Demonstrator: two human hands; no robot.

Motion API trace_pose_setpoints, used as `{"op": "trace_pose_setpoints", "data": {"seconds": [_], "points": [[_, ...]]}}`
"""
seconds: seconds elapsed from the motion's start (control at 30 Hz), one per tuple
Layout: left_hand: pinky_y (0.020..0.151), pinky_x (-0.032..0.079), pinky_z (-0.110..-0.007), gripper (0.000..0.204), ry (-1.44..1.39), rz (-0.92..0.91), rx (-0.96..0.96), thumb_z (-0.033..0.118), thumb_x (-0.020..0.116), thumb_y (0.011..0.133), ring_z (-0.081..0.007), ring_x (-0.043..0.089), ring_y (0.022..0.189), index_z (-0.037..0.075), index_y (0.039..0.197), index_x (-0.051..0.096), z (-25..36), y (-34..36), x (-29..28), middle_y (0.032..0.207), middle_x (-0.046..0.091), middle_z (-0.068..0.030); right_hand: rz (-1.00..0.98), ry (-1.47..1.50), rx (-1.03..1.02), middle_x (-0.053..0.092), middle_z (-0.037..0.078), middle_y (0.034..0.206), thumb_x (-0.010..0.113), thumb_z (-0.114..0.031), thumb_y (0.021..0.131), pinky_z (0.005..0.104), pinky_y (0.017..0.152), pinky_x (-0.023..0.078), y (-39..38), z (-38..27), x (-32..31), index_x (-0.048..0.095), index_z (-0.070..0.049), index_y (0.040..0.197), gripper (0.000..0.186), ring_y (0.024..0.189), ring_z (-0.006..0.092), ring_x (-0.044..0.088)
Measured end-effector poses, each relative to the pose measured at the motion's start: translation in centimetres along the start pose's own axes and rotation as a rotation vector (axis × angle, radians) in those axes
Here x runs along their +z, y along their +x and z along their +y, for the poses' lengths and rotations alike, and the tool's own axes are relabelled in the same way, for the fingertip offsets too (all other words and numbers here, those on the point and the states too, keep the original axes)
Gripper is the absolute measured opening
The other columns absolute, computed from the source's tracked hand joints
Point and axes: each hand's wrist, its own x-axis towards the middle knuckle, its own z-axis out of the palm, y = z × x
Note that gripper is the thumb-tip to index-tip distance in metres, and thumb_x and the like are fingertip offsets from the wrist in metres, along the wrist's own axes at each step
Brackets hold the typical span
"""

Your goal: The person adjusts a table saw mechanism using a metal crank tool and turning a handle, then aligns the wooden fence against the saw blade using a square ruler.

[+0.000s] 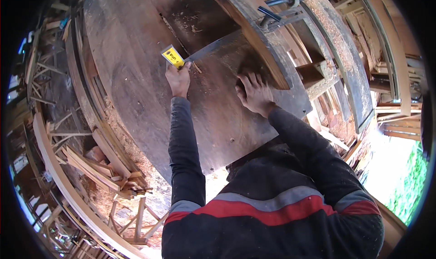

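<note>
My left hand (pixel 178 81) is closed on a flat yellow label piece (pixel 173 56) with dark print and a clear or pale edge. It is held just above the broad brown wooden worktable (pixel 213 118), beside a narrow metal strip (pixel 213 45) set across the surface. To the right, my right hand (pixel 256 93) rests on the tabletop with its fingers apart, close to the lower end of a thick wooden fence board (pixel 261 41). A dark shadow lies under its thumb, and nothing shows in its grip.
Beyond the fence, a clamp (pixel 281 2) with dark bars is fixed at the top right. Sawdust-covered machine parts (pixel 338 54) stand on the right. Stacked wood strips (pixel 91 168) and shavings lie to the left, near a long curved-looking plank (pixel 68 186).
</note>
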Motion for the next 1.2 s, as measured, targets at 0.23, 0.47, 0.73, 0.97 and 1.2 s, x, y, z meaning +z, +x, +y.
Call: {"op": "trace_pose_setpoints", "data": {"seconds": [0.23,0.47,0.73,0.97,1.2], "points": [[0.072,0.049,-0.041,0.029,0.085,0.010,0.060,0.005,0.080,0.074,-0.0335,0.066,0.077,-0.006,0.093,0.062,0.6,-0.1,0.8,0.086,0.068,-0.0191,0.091,-0.081,-0.057,0.053,0.015,0.121,0.061,-0.027,0.086,0.0495,0.099,0.042,-0.3,0.4,-0.6,0.056,-0.009,0.116,0.034,0.107,0.0339,0.054],[0.076,0.049,-0.048,0.033,0.225,0.081,0.063,0.011,0.078,0.076,-0.0436,0.064,0.087,-0.006,0.099,0.060,-0.5,-0.6,1.4,0.093,0.067,-0.0249,0.062,-0.026,-0.026,0.053,0.015,0.123,0.062,-0.026,0.086,0.0512,0.100,0.041,-0.2,0.1,-0.7,0.055,-0.010,0.117,0.035,0.111,0.0354,0.054],[0.077,0.049,-0.046,0.029,0.337,0.057,0.027,0.010,0.077,0.076,-0.0421,0.065,0.086,-0.007,0.095,0.063,0.6,-1.0,1.4,0.091,0.068,-0.0254,0.072,-0.011,-0.039,0.052,0.015,0.123,0.062,-0.025,0.086,0.0518,0.102,0.040,-0.3,0.4,-0.5,0.054,-0.010,0.119,0.037,0.109,0.0347,0.054],[0.074,0.051,-0.045,0.031,0.277,0.073,-0.042,0.003,0.076,0.073,-0.0413,0.067,0.086,-0.008,0.097,0.060,2.6,-1.5,1.5,0.091,0.068,-0.0259,0.092,-0.087,-0.067,0.054,0.015,0.119,0.061,-0.026,0.086,0.0518,0.105,0.037,-0.1,0.2,-0.6,0.055,-0.009,0.117,0.036,0.107,0.0329,0.055],[0.080,0.050,-0.044,0.030,0.243,0.127,0.039,0.009,0.078,0.074,-0.0425,0.065,0.091,-0.008,0.094,0.063,1.5,-1.4,1.7,0.097,0.068,-0.0248,0.046,-0.078,-0.032,0.053,0.016,0.125,0.058,-0.030,0.088,0.0557,0.110,0.030,-0.3,0.1,-0.3,0.054,-0.009,0.122,0.040,0.111,0.0340,0.054]]}}
